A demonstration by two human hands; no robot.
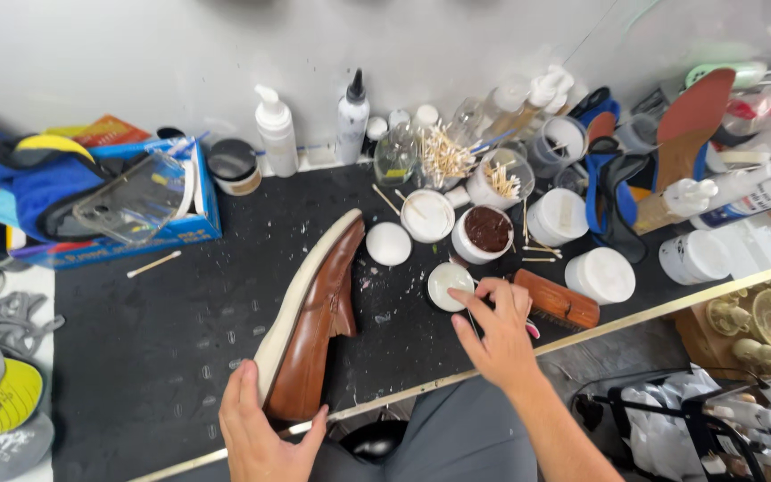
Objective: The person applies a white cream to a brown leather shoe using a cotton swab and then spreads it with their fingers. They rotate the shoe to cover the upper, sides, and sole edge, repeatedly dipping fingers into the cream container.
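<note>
The left hand gripped the heel of a brown shoe, which lay on its side on the black counter, toe pointing away. The right hand pinched a thin stick, its tip at a small white dish just beyond the fingers. A wooden brush lay right of that hand; an open jar of brown polish stood beyond it.

Left hand at seven o'clock, palm turned inward, thumb and fingers curled in a grip. Right hand just right of centre, forearm running in from five o'clock, fingers bent, tips pinched together toward eleven o'clock.
</note>
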